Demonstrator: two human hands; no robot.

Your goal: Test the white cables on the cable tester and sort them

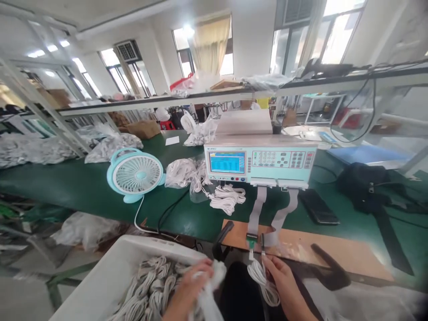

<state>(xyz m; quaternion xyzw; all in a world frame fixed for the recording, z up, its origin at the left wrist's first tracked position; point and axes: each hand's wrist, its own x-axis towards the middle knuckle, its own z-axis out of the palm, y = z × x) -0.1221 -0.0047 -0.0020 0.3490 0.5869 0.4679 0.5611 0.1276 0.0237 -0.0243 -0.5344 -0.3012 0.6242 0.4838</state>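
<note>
My right hand (284, 281) pinches one end of a coiled white cable (262, 283) at the dark connector of the right grey ribbon cable (279, 216). The coil's other plug meets the small green board on the left ribbon cable (257, 209). Both ribbons run down from the front of a bench tester (261, 162) with a lit blue screen. My left hand (192, 287), smeared by motion, is closed around a whitish plastic bag (209, 301) over the right side of a white bin (100, 274). Bundled white cables (150, 290) fill the bin; what the bag contains is unclear.
A light-blue fan (137, 174) stands on the green table (83, 191), left of bagged cables (180, 171). A tied white cable bundle (227, 198) lies before the tester. To the right are a black phone (319, 206) and a black bag (359, 187). A shelf (150, 102) crosses behind.
</note>
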